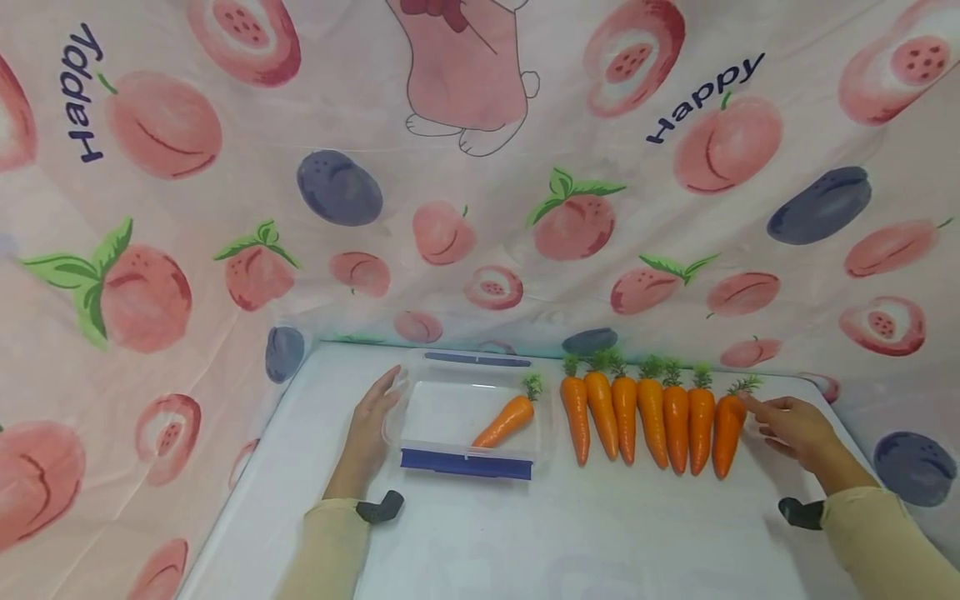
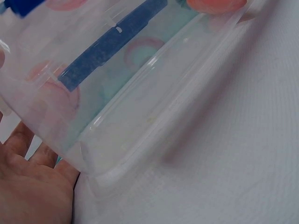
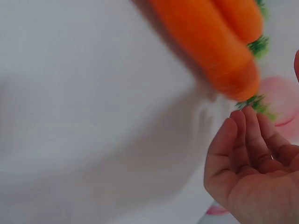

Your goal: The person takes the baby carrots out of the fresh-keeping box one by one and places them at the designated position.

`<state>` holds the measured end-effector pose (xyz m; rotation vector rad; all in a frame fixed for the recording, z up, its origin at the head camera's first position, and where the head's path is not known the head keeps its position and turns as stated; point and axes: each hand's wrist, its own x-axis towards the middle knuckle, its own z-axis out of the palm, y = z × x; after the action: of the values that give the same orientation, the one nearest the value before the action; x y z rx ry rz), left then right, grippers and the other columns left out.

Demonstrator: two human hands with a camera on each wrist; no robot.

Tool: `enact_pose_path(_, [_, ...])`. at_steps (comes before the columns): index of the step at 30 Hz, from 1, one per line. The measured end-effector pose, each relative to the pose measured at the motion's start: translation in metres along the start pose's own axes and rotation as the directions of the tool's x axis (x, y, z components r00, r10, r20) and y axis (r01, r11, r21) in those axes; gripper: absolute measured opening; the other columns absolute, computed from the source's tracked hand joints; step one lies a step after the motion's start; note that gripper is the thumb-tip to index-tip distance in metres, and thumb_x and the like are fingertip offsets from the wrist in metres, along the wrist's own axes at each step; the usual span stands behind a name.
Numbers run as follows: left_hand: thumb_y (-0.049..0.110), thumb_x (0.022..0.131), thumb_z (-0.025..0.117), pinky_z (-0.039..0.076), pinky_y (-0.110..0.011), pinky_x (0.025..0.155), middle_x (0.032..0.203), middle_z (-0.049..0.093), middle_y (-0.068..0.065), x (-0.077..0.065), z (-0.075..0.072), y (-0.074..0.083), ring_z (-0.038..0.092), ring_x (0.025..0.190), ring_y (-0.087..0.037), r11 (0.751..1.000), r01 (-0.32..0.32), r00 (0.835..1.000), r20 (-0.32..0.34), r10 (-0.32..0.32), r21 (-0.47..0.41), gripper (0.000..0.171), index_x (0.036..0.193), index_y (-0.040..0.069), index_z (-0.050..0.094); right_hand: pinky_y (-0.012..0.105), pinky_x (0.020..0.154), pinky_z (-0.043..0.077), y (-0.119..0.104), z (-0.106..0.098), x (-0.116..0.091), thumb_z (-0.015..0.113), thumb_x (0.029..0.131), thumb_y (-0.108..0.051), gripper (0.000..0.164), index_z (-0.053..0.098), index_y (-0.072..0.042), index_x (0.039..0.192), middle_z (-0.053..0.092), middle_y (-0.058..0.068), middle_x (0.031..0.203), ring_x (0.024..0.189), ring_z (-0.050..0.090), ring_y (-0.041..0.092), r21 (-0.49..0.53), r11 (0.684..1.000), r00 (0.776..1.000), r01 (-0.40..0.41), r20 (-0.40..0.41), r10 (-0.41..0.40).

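A clear plastic box (image 1: 465,385) with blue latch flaps stands on the white table, holding one orange carrot (image 1: 506,421) with a green top. Against the left end of the box rests my left hand (image 1: 372,421), fingers extended along its wall; the left wrist view shows the open palm (image 2: 35,191) beside the box's corner. To the right of the box lies a row of several carrots, tops pointing away. My right hand (image 1: 797,429) is at the top of the rightmost carrot (image 1: 728,435). In the right wrist view its loosely bent fingers (image 3: 224,140) are right by the leafy top.
A blue latch flap (image 1: 465,464) hangs out at the box's near side, and another flap (image 1: 477,360) is at the far side. Behind the table (image 1: 600,533) hangs a pink fruit-printed cloth (image 1: 480,192). Dark wrist mounts (image 1: 381,507) sit at both sleeves.
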<state>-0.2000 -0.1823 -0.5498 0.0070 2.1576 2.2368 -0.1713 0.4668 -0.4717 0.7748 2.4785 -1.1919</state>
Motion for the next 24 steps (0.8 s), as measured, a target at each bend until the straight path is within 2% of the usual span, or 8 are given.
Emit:
enact_pose_path(2, [0.031, 0.106, 0.049, 0.022, -0.042, 0.129, 0.164, 0.038, 0.009, 0.0, 0.0, 0.0, 0.025, 0.157, -0.018, 1.0, -0.002, 1.0, 0.002, 0.002, -0.005, 0.047, 0.153, 0.031, 0.047, 0.029, 0.074, 0.063, -0.008, 0.001, -0.004, 0.055, 0.086, -0.078, 0.112, 0.028, 0.014, 0.146, 0.046, 0.036, 0.135, 0.115, 0.055, 0.043, -0.03, 0.999, 0.999, 0.023, -0.034, -0.024])
enact_pose_path(5, [0.03, 0.106, 0.049, 0.022, -0.041, 0.129, 0.163, 0.039, 0.009, 0.0, -0.001, 0.0, 0.027, 0.156, -0.017, 1.0, -0.005, 1.0, 0.003, 0.005, -0.02, 0.047, 0.153, 0.03, 0.047, 0.037, 0.083, 0.063, -0.024, 0.005, -0.012, 0.055, 0.085, -0.079, 0.114, 0.029, 0.014, 0.147, 0.045, 0.036, 0.137, 0.117, 0.055, 0.045, -0.064, 0.995, 0.996, 0.074, -0.04, -0.077])
enact_pose_path(11, [0.03, 0.107, 0.049, 0.021, -0.04, 0.129, 0.163, 0.039, 0.011, 0.001, -0.003, -0.001, 0.026, 0.156, -0.015, 1.0, -0.007, 1.0, 0.003, 0.007, -0.011, 0.046, 0.153, 0.031, 0.047, 0.053, 0.1, 0.056, -0.064, 0.027, -0.031, 0.052, 0.091, -0.075, 0.107, 0.031, 0.012, 0.149, 0.045, 0.036, 0.143, 0.123, 0.054, 0.048, -0.118, 0.971, 0.978, 0.209, 0.019, -0.208])
enact_pose_path(15, [0.032, 0.107, 0.048, 0.019, -0.04, 0.13, 0.162, 0.039, 0.012, 0.0, -0.003, -0.002, 0.024, 0.156, -0.014, 1.0, -0.009, 1.0, 0.003, 0.009, 0.01, 0.045, 0.152, 0.034, 0.048, 0.056, 0.102, 0.054, -0.094, 0.047, -0.046, 0.054, 0.091, -0.073, 0.101, 0.035, 0.008, 0.149, 0.045, 0.034, 0.145, 0.125, 0.055, 0.048, -0.112, 0.948, 0.953, 0.299, 0.087, -0.291])
enact_pose_path(20, [0.032, 0.107, 0.048, 0.017, -0.041, 0.13, 0.163, 0.039, 0.012, 0.0, -0.003, -0.002, 0.023, 0.157, -0.014, 1.0, -0.011, 1.0, 0.004, 0.011, 0.016, 0.045, 0.152, 0.035, 0.048, 0.056, 0.105, 0.052, -0.129, 0.075, -0.063, 0.058, 0.089, -0.073, 0.096, 0.039, 0.0, 0.148, 0.049, 0.029, 0.147, 0.13, 0.054, 0.046, -0.048, 0.928, 0.919, 0.37, 0.164, -0.358])
enact_pose_path(24, [0.033, 0.107, 0.048, 0.018, -0.043, 0.13, 0.164, 0.038, 0.011, 0.0, -0.002, -0.002, 0.023, 0.157, -0.016, 1.0, -0.011, 1.0, 0.003, 0.011, 0.024, 0.045, 0.152, 0.034, 0.047, 0.056, 0.107, 0.051, -0.156, 0.095, -0.08, 0.06, 0.093, -0.065, 0.086, 0.039, -0.003, 0.148, 0.05, 0.026, 0.148, 0.131, 0.055, 0.043, 0.019, 0.909, 0.881, 0.416, 0.241, -0.408])
